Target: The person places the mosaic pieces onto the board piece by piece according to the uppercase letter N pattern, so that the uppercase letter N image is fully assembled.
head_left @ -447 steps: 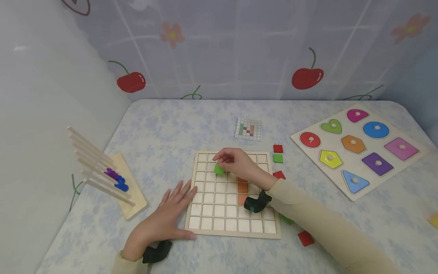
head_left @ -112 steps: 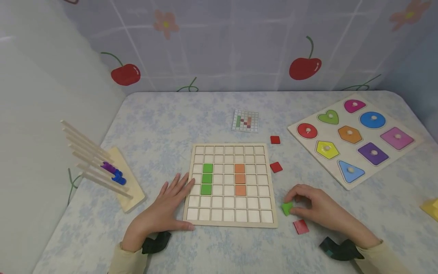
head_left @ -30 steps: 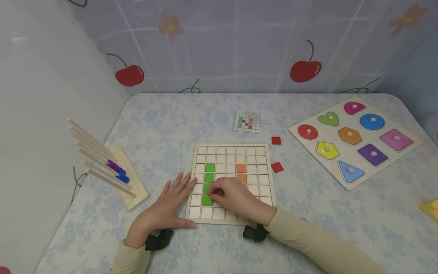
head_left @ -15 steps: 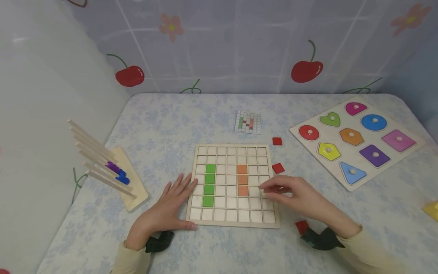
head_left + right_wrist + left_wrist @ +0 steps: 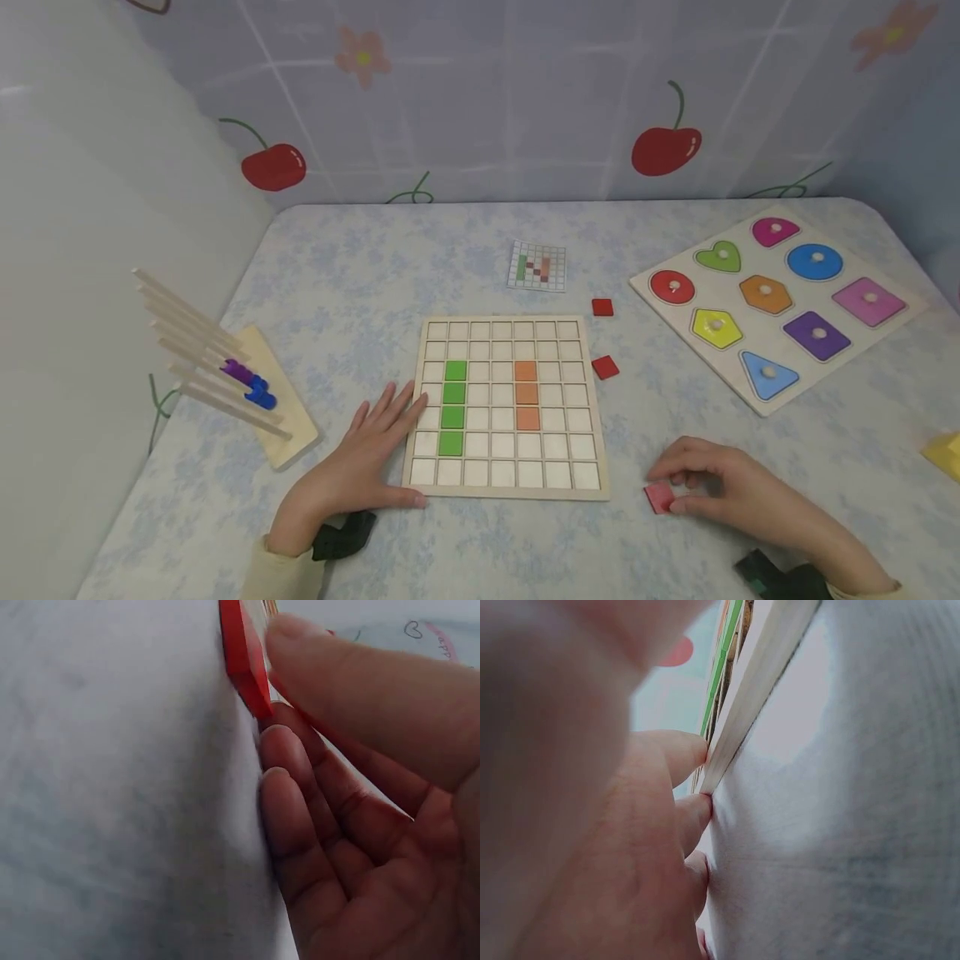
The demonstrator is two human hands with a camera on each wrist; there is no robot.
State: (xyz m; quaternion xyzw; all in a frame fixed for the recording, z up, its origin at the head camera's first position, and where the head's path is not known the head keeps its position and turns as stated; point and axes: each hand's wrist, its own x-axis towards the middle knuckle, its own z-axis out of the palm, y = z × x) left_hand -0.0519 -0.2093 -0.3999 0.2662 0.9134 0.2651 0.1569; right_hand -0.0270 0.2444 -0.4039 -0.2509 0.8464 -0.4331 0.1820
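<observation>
Past the board [image 5: 502, 473] on the table [image 5: 375, 283] lies a small card [image 5: 537, 267] printed with a coloured grid. Off its near right corner is a loose red square [image 5: 602, 307], and another red square [image 5: 605, 367] lies askew just beside the board's right edge. Farther right is the puzzle [image 5: 750, 333], set at a slant, its knobbed shapes seated; a yellow thing [image 5: 947, 454] is cut off by the view's edge. To the left stands the rack [image 5: 292, 433], its pegs carrying purple beads [image 5: 238, 372] and blue beads [image 5: 260, 395].

The left hand [image 5: 371, 467] takes up the board's left side, fingers straight and spread, fingertips touching the rim (it grasps nothing). On the board, four green tiles [image 5: 453, 393] fill part of the second column from the left, and three orange tiles [image 5: 527, 393] part of the fifth.

The right hand [image 5: 708, 483] pinches the red tile [image 5: 657, 498] narrowly between thumb and fingers, down at the tabletop, apart from the board's near right corner. The tile is a flat square, turned askew, pinkish from above but bright red along its thick edge in the right wrist view.
</observation>
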